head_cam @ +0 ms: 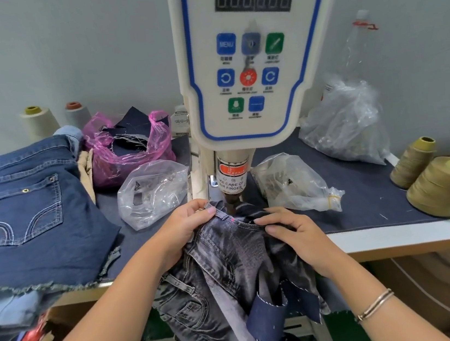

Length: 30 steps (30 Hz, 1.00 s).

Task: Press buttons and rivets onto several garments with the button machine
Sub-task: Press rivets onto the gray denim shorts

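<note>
The white button machine [241,62] stands at the centre, and its press head [232,180] points down at the table. A grey washed denim garment [224,259] lies under the head and hangs off the table's front edge. My left hand [188,224] grips the waistband at the left of the head, thumb on top. My right hand [292,233] pinches the waistband edge at the right. A small pink mark shows on the waistband between my hands.
Dark blue denim shorts [29,213] lie stacked at the left. Clear bags of hardware [152,191] [294,184] [346,123] flank the machine, beside a pink bag of scraps [129,145]. Thread cones stand at the right [443,184] and back left [37,120]. Boxes sit below.
</note>
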### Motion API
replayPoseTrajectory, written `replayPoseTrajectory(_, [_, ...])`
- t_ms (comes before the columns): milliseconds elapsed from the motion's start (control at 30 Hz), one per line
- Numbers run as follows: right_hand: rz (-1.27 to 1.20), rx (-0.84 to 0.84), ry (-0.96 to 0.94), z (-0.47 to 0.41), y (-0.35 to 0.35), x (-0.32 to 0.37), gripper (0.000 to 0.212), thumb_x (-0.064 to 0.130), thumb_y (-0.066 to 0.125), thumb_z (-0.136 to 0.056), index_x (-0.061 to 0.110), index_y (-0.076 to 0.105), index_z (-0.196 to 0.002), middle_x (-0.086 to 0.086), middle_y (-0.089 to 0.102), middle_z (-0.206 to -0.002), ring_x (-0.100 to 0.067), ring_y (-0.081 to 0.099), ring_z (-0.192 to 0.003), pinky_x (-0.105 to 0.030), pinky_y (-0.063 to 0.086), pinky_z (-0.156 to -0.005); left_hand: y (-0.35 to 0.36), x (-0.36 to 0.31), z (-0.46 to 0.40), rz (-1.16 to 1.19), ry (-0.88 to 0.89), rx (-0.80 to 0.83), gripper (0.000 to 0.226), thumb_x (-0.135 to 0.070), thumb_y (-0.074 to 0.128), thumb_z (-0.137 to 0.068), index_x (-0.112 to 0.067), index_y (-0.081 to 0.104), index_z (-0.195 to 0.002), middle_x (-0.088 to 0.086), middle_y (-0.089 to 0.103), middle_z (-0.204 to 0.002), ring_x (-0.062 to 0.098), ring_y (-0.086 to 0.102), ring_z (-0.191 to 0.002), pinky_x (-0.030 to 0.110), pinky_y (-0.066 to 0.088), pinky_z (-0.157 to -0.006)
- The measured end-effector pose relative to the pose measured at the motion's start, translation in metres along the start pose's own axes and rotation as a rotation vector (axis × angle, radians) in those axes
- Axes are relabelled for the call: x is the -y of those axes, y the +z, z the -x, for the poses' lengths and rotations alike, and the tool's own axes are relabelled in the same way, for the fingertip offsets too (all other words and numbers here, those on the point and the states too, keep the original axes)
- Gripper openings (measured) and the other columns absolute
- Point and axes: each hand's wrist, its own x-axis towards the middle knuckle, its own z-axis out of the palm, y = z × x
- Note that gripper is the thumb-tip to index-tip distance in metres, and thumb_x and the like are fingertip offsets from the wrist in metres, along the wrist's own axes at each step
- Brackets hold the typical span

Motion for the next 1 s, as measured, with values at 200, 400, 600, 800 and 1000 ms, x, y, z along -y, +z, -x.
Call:
replayPoseTrajectory(200, [-0.057,-0.035,-0.003,-0.0004,-0.0007,-0.0008,0.033,0.004,0.061,-0.089,0.033,0.077,-0.091,0.016,0.067,-0.108,-0.003,0.059,-0.108,-0.009,0.040,-0.088,-0.0030,0.0024,-0.0010,0.013,-0.004,0.042,0.036,-0.029,0.073,-0.080,-0.010,0.060,-0.107,0.015,0.071,-0.108,0.023,0.068,-0.094,0.033,0.054,-0.087])
replayPoseTrajectory(400, [-0.073,-0.043,0.009,-0.0009,-0.0006,-0.0021,0.030,0.007,0.062,-0.088,0.034,0.075,-0.095,0.014,0.068,-0.111,-0.003,0.061,-0.106,-0.010,0.043,-0.085,-0.0060,0.0048,-0.0017,-0.006,0.008,0.034,0.034,-0.035,0.068,-0.077,-0.014,0.062,-0.104,0.009,0.074,-0.101,0.021,0.069,-0.093,0.042,0.046,-0.098])
replayPoseTrajectory(600, [-0.085,-0.041,0.037,-0.0006,-0.0014,-0.0025,0.028,0.010,0.063,-0.088,0.035,0.074,-0.096,0.016,0.067,-0.110,-0.004,0.063,-0.103,-0.011,0.046,-0.081,-0.0049,0.0038,-0.0010,-0.021,0.008,0.028,0.033,-0.033,0.067,-0.077,-0.013,0.061,-0.104,0.011,0.073,-0.101,0.023,0.069,-0.094,0.049,0.044,-0.103])
replayPoseTrajectory(800, [-0.064,-0.032,0.061,-0.0007,-0.0022,-0.0015,0.026,0.014,0.065,-0.088,0.036,0.073,-0.099,0.015,0.068,-0.110,-0.006,0.064,-0.103,-0.014,0.047,-0.082,-0.0032,0.0012,0.0011,-0.032,0.010,0.023,0.034,-0.033,0.066,-0.077,-0.013,0.061,-0.104,0.011,0.073,-0.103,0.023,0.069,-0.095,0.046,0.044,-0.101])
replayPoseTrajectory(1000, [-0.033,0.007,0.031,0.0068,0.0003,0.0054,0.026,0.014,0.066,-0.087,0.036,0.072,-0.099,0.013,0.068,-0.111,-0.007,0.063,-0.105,-0.018,0.048,-0.087,-0.0040,-0.0002,0.0059,-0.022,0.012,0.024,0.022,-0.034,0.069,-0.074,-0.021,0.066,-0.093,0.010,0.073,-0.097,0.024,0.067,-0.089,0.049,0.040,-0.100])
